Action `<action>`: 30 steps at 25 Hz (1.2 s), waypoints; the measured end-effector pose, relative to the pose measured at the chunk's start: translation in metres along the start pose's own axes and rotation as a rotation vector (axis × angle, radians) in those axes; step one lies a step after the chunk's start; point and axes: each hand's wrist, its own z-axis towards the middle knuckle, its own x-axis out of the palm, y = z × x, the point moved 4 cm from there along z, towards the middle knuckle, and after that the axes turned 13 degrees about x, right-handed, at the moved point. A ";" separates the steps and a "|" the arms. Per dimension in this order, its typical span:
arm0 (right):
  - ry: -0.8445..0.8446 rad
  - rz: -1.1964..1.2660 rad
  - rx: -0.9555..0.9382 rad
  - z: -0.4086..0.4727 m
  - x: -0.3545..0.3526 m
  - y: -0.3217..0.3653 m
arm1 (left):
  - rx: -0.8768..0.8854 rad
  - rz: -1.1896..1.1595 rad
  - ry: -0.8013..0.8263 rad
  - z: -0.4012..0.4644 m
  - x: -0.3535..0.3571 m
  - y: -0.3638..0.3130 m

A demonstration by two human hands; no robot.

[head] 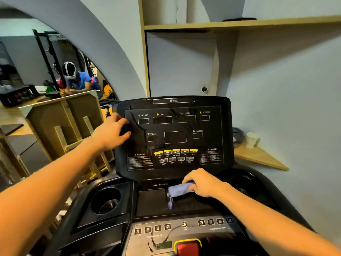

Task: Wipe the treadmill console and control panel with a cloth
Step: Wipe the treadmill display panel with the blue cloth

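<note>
At the far left, a mirror (55,74) reflected a person in a blue shirt bent over a wooden counter (60,115). The left hand (110,131) gripped the left edge of the treadmill console (175,137), its fingers curled round the rim and the thumb lying on the black face. That console was a glossy black upright panel, smeared with streaks, carrying dark display windows labelled INCLINE, TIME, SPEED, DISTANCE, PULSE and CALORIE, a row of yellow buttons (176,152) and grey ones beneath. Below it sat a deep cup holder (106,200) on the left, then a flat black tray (153,202). The cloth (178,191), pale blue and crumpled with a frayed corner hanging down, lay bunched on the tray just under the console. The right hand (202,182) held it, fingers curled over its right end. Nearer, the grey control panel (177,230) showed numbered keys, a fan button and a red stop button (187,248). On the right, a white cup (251,139) stood on a wooden corner shelf (258,156).
</note>
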 end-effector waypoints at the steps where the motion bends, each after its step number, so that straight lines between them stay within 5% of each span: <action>1: -0.007 0.000 -0.012 0.003 -0.019 0.003 | 0.006 0.023 -0.042 0.007 -0.007 0.006; 6: -0.193 0.006 -0.080 0.018 -0.145 0.013 | 0.031 0.063 -0.098 0.038 -0.024 0.033; 13: -1.002 -0.018 -0.065 0.034 -0.278 -0.010 | 0.009 0.005 -0.069 0.042 -0.012 0.046; 19: -0.816 -0.037 -0.046 0.078 -0.166 -0.056 | 0.062 -0.014 -0.101 0.041 -0.009 0.052; 30: -0.983 0.028 0.120 0.107 -0.146 -0.036 | 0.079 -0.078 -0.150 0.034 -0.011 0.056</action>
